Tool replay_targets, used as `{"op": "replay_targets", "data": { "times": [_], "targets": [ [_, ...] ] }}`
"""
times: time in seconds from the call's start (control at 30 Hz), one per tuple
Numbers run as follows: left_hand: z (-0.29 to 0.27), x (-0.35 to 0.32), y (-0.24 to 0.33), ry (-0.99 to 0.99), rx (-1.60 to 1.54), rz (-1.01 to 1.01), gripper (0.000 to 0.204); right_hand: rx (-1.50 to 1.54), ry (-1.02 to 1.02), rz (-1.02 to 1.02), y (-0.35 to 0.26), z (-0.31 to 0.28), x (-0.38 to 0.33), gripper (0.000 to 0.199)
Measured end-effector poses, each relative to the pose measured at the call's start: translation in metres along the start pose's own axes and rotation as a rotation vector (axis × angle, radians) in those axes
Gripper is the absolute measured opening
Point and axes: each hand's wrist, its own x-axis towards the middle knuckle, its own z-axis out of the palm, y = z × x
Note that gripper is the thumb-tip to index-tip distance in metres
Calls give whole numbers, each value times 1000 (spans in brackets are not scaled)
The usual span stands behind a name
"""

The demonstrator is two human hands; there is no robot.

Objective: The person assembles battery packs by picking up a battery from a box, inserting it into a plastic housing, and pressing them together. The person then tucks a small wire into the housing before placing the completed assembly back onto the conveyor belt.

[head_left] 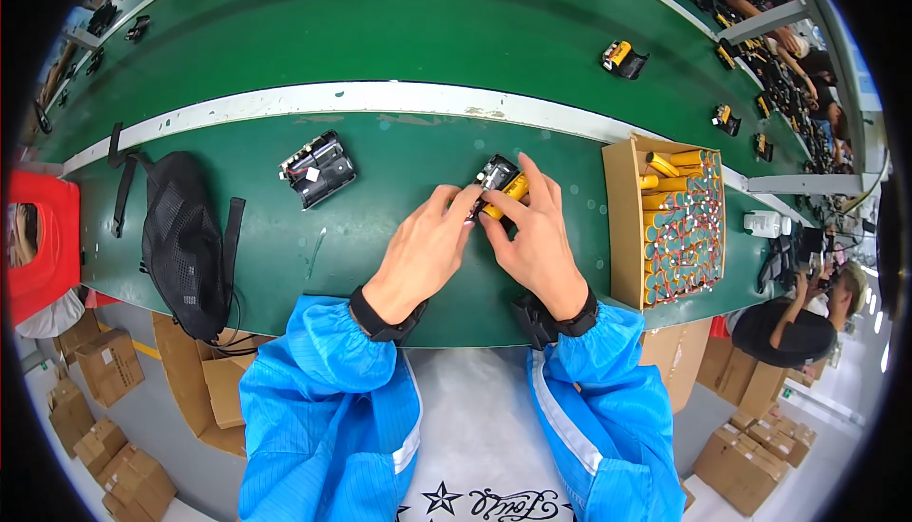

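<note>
In front of me on the green bench, a black plastic housing (496, 170) lies tilted between my two hands. A yellow battery pack (516, 187) sits in or against it; my fingers partly hide how far it is seated. My left hand (418, 248) is closed, its fingertips on the near left side of the housing. From the right, my right hand (538, 248) pinches the yellow pack with thumb and forefinger, and another finger stretches past its far end. To the left lies a second black housing (318, 170), with wires and a white patch inside and no yellow pack in it.
A cardboard box (624, 227) of yellow batteries (676, 237) stands at right. A black mesh bag (185, 246) and a red plastic container (43, 270) are at left. Beyond a white rail (380, 96), a green belt (380, 33) carries assemblies (622, 59). Other people work at far right.
</note>
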Motion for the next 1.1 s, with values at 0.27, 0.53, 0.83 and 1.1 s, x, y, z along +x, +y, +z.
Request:
{"op": "replay_targets", "data": {
  "times": [0.27, 0.53, 0.83, 1.1],
  "targets": [
    [-3, 0, -7, -6, 4, 5, 35, 107, 140, 66, -3, 5, 4, 45],
    [-11, 5, -1, -18, 235, 88, 43, 113, 175, -40, 10, 13, 3, 47],
    [-11, 5, -16, 84, 131, 211, 47, 14, 147, 27, -12, 17, 5, 50],
    [-18, 25, -5, 77, -93, -23, 39, -8, 156, 10, -12, 23, 1, 72]
  ]
}}
